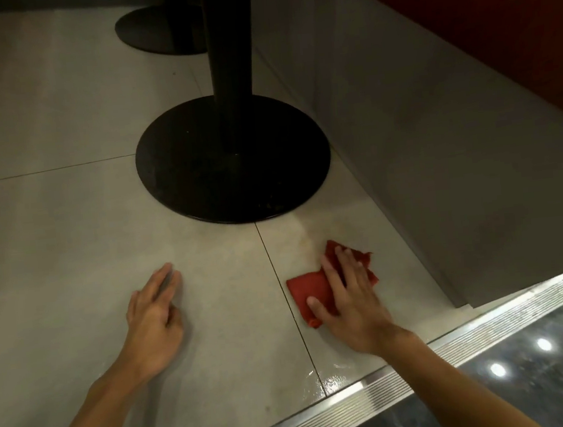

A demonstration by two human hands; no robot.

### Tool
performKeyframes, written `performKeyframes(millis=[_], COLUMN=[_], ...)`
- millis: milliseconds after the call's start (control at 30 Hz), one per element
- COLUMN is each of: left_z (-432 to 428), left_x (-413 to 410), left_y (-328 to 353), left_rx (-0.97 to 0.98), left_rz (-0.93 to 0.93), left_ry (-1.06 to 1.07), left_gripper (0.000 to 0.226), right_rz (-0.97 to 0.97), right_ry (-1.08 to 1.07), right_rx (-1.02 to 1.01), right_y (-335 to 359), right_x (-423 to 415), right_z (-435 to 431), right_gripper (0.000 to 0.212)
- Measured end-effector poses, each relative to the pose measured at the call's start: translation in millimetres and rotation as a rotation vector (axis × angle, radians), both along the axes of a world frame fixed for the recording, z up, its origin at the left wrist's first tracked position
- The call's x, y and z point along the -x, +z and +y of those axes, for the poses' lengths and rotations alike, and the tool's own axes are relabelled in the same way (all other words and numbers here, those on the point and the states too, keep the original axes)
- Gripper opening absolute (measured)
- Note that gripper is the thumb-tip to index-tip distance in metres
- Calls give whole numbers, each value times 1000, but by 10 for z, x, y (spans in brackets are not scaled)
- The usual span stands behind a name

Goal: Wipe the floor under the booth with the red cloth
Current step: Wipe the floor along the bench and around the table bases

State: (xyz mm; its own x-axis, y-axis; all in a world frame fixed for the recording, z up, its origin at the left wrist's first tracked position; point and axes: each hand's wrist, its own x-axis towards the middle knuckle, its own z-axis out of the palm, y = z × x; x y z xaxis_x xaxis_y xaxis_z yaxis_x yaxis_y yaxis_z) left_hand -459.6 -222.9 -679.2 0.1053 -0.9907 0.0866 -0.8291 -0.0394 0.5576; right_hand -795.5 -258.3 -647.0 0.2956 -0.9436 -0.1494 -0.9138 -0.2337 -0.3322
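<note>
Bare forearms (96,406) lowest in view, reaching forward. Red cloth (310,291) crumpled flat on pale floor tile (70,251), just right of a grout line (272,264), pinned under right hand (346,296): fingers straight and spread, pressing down, nothing curled round it. Left hand (155,325) well apart, palm down on the tile, fingers relaxed, holding nothing. Beyond the cloth, round black table base (234,169) with upright column (231,46); second base (152,33) farther back. Grey booth plinth (424,172) to the right, ribbed metal threshold strip (540,305) along the near edge, wet sheen (330,382) beside it.
</note>
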Motion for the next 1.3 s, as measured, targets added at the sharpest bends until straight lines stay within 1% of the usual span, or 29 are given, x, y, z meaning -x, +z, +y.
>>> performKeyframes(millis=[67, 167, 267, 400, 533, 700, 900, 967, 1133, 1300], left_z=[-5, -2, -8, 2, 8, 16, 13, 13, 10, 9], left_x=[-10, -12, -9, 4, 15, 13, 26, 24, 23, -6], left_y=[2, 14, 25, 19, 38, 43, 51, 47, 49, 31], left_rx=[-4, -13, -11, -19, -29, -22, -27, -34, -33, -34], left_rz=[13, 18, 14, 4, 4, 3, 16, 13, 17, 15], left_ry=[-5, 0, -6, -10, -4, -8, 6, 9, 9, -9], left_gripper=[54, 59, 59, 59, 58, 59, 59, 59, 58, 59], right_rz=[-9, 18, 60, 34, 68, 62, 75, 63, 43, 46], right_ry=[50, 65, -7, -136, -181, -182, -377, -343, -107, 49], right_rx=[17, -5, -31, -140, -108, -8, -93, -104, -131, -148], right_y=[11, 55, 84, 109, 74, 29, 34, 23, 50, 122], right_x=[37, 223, 456, 487, 146, -414, -1144, -1266, -1262, -1214], right_z=[126, 206, 67, -209, -213, 123, 277, 210, -187, -543], right_gripper=[92, 88, 89, 93, 90, 96, 98, 98, 88, 90])
